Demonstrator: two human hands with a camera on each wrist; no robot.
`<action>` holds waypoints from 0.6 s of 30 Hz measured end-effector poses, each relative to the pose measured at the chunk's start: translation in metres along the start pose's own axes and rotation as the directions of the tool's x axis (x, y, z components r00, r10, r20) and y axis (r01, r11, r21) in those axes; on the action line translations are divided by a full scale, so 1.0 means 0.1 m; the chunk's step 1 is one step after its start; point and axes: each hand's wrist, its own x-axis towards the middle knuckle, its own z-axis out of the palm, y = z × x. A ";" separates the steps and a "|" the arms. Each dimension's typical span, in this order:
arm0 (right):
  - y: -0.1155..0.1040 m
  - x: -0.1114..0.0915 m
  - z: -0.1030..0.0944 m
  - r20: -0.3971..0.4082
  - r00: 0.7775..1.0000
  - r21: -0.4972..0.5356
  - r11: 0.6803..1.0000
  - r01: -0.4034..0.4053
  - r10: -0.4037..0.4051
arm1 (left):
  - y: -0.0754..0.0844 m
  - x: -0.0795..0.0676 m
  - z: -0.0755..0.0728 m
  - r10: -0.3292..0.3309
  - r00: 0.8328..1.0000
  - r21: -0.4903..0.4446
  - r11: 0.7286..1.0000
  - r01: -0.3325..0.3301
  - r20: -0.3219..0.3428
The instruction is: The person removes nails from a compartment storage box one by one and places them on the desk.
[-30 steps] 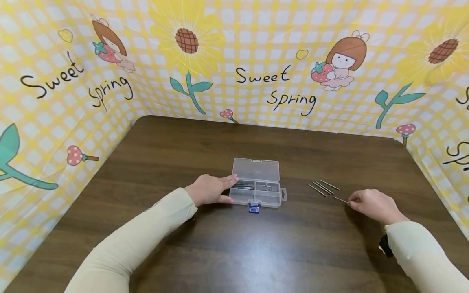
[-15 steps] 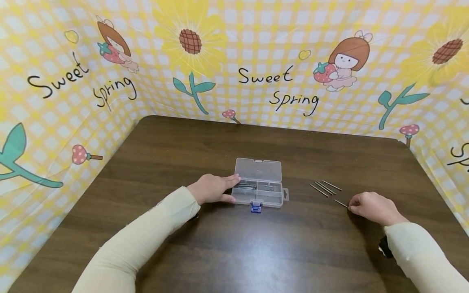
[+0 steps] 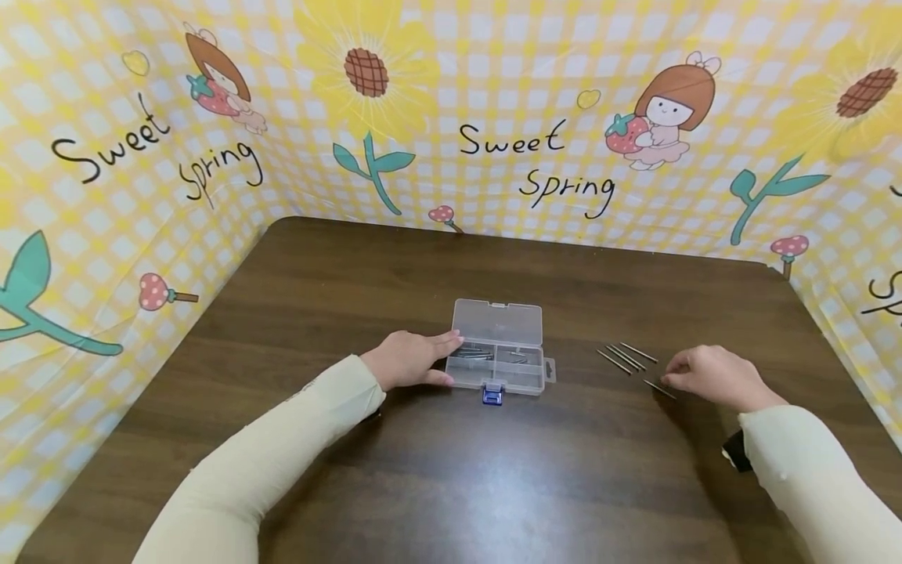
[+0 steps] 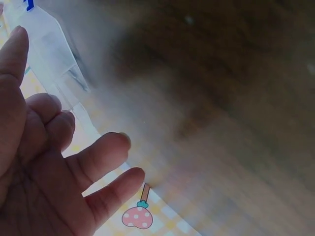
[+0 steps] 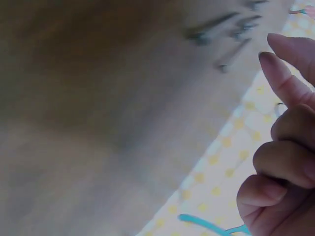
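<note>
A clear plastic compartment box (image 3: 517, 384) lies on the table with its lid (image 3: 498, 322) swung back and a blue latch (image 3: 492, 394) at the front. Slim metal nail-like pieces (image 3: 474, 355) lie in its back left compartment, and shorter ones in the back right. My left hand (image 3: 405, 361) rests against the box's left side, fingers extended and thumb near the front corner. To the right, my right hand (image 3: 715, 377) hovers by a single nail-like piece (image 3: 659, 389) on the table. Its thumb and index finger are apart, nothing between them; the other fingers curl.
Several more nail-like pieces (image 3: 623, 358) lie roughly parallel between the box and my right hand. A hanging tab (image 3: 550, 370) sticks out from the box's right side. Yellow checked cloth (image 3: 395, 180) walls the brown table (image 3: 366, 274) at the back and sides.
My right hand has let go of the single nail-like piece, which now lies on the table, and has shifted slightly away from the body. My left hand stays at the box.
</note>
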 end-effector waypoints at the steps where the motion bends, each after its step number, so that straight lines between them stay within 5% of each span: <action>1: -0.04 0.05 -0.03 -0.019 1.000 0.008 1.000 0.024 -0.024 | 0.00 0.00 0.00 0.000 1.000 0.008 1.000 0.000 -0.001; 6: -0.40 0.32 -0.09 -0.063 0.992 0.060 0.992 0.113 -0.109 | 0.02 0.00 0.00 -0.022 1.000 0.057 0.998 0.021 0.015; 18: -1.46 1.04 0.07 0.045 0.938 -0.017 0.938 0.345 -0.344 | 0.02 0.01 -0.01 -0.020 1.000 0.040 0.999 0.019 0.007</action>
